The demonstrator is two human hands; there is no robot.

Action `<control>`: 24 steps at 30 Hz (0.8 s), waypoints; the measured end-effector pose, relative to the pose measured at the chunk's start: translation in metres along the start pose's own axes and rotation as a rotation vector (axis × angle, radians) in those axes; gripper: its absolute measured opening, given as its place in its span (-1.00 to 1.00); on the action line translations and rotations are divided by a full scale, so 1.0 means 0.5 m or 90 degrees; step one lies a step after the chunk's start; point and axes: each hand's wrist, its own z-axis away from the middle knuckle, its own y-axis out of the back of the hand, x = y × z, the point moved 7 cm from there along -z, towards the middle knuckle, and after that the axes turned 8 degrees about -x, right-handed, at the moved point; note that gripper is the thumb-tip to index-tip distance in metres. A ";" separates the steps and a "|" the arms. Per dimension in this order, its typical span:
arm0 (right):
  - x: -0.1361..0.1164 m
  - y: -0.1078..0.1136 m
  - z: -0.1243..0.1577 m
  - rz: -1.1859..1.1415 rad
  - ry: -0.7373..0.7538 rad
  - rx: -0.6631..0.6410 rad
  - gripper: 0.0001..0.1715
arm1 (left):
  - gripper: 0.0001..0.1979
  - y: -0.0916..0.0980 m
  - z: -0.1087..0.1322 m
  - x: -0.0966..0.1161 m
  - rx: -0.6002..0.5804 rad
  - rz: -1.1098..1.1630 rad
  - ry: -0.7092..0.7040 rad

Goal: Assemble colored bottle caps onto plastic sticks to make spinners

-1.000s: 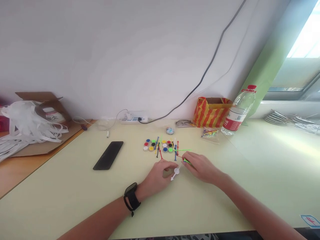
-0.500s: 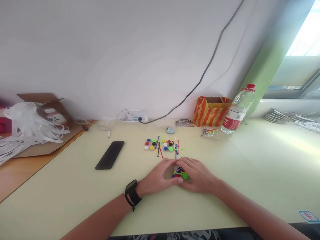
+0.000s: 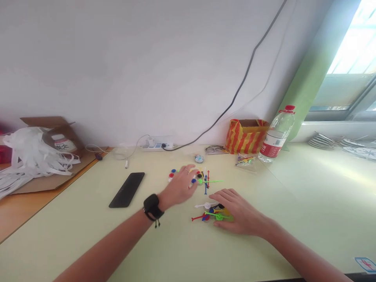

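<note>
My left hand (image 3: 179,187), with a black watch (image 3: 152,206) on its wrist, reaches over the rows of small coloured round pieces (image 3: 173,171). Its fingers are apart, and they hide part of those pieces. Just right of it lie thin plastic arrows, among them a red arrow (image 3: 208,179) and a blue arrow (image 3: 206,187). My right hand (image 3: 239,211) rests on the table, its fingers loosely curved and parted beside a cluster of arrow spinners. In that cluster I see a white spinner (image 3: 207,205), a green spinner (image 3: 219,216) and a red spinner (image 3: 197,217); the hand partly covers a yellow one.
A black phone (image 3: 127,190) lies to the left. Behind are a small round container (image 3: 199,158), glasses (image 3: 216,149), a striped bag (image 3: 245,137), a plastic packet (image 3: 245,161) and a water bottle (image 3: 276,137). White strips (image 3: 32,152) pile up at far left.
My hands were together around the spinner cluster. The left has moved up and left to the round pieces; the right has drawn slightly aside, exposing the cluster. The camera view has shifted slightly.
</note>
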 end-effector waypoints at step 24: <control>0.081 0.257 -0.084 -0.083 -0.205 -0.053 -0.44 | -0.78 -0.058 -0.235 -0.262 -0.080 -0.271 0.172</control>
